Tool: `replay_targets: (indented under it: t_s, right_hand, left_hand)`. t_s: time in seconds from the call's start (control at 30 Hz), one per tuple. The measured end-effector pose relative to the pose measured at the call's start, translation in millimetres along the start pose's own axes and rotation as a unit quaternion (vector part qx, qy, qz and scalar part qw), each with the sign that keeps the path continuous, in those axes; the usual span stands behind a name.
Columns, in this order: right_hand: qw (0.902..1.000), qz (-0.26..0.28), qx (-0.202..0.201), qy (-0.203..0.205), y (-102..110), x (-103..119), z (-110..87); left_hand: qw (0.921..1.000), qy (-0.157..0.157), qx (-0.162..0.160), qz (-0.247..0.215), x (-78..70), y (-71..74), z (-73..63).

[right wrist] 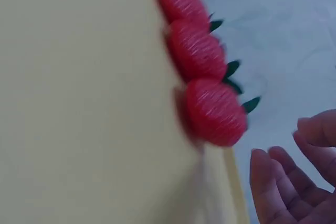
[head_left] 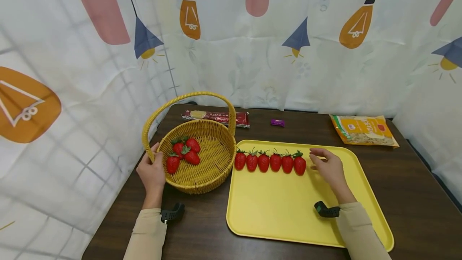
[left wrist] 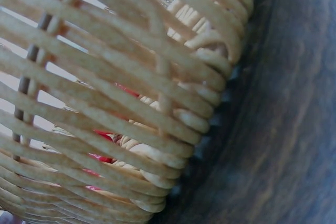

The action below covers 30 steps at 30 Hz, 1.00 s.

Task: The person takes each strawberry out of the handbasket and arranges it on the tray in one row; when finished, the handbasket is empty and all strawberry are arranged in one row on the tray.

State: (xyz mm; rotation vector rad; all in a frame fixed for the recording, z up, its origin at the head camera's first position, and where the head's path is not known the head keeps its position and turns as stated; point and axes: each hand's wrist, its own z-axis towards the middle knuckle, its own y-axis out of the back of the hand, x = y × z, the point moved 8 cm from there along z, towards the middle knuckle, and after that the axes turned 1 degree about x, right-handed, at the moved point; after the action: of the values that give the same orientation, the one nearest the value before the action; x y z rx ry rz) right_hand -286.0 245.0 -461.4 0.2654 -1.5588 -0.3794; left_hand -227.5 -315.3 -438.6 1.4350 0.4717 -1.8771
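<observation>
My left hand (head_left: pixel 152 173) grips the left rim of a yellow wicker basket (head_left: pixel 214 151), beside the foot of its tall handle. Several red strawberries (head_left: pixel 191 155) lie inside, toward the left. From the left wrist, the woven wall (left wrist: pixel 105 72) fills much of the view, with red bits showing through its gaps. A row of strawberries (head_left: pixel 275 163), leaves pointing away from me, runs along the far side of a yellow tray (head_left: pixel 281 208). Just right of the end strawberry (right wrist: pixel 215 114), apart from it, my right hand (head_left: pixel 329 170) hovers with fingers loosely bent and nothing held.
Behind the basket lies a long dark red packet (head_left: pixel 216 116). A small purple wrapped sweet (head_left: pixel 277 122) sits at the table's back, and an orange food bag (head_left: pixel 364 131) lies at the back right. A patterned curtain (head_left: pixel 231 59) borders the dark table (head_left: pixel 202 228).
</observation>
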Motion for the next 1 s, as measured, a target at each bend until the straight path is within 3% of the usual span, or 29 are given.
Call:
replay_targets:
  t_s: [0.07,0.2,0.4,0.57,0.73,1.0]
  right_hand:
    - [0.9997,0.021,-0.009,0.01,2.1,7.3,-0.7]
    - [0.9985,0.052,0.013,0.01,-6.3,19.9,-1.6]
    - [0.9953,0.07,0.066,0.012,-33.5,35.9,0.4]
    - [0.9926,0.059,0.097,0.041,-56.5,56.3,3.4]
    - [0.9871,0.055,0.128,0.08,-86.5,84.4,1.8]
    - [0.9684,0.077,0.191,0.14,-141.3,127.1,-9.3]
  left_hand:
    - [1.0,-0.001,0.002,0.001,-0.1,-0.4,0.3]
    - [1.0,-0.003,0.0,0.005,-0.7,-0.3,0.4]
    - [0.9999,-0.001,-0.009,0.009,-1.2,1.1,-0.3]
    - [1.0,-0.002,-0.004,0.007,-2.4,1.1,-0.9]
    - [0.9999,-0.004,-0.006,0.013,-2.0,2.0,-1.0]
    - [0.9998,0.0,0.0,0.019,-0.3,1.2,-2.0]
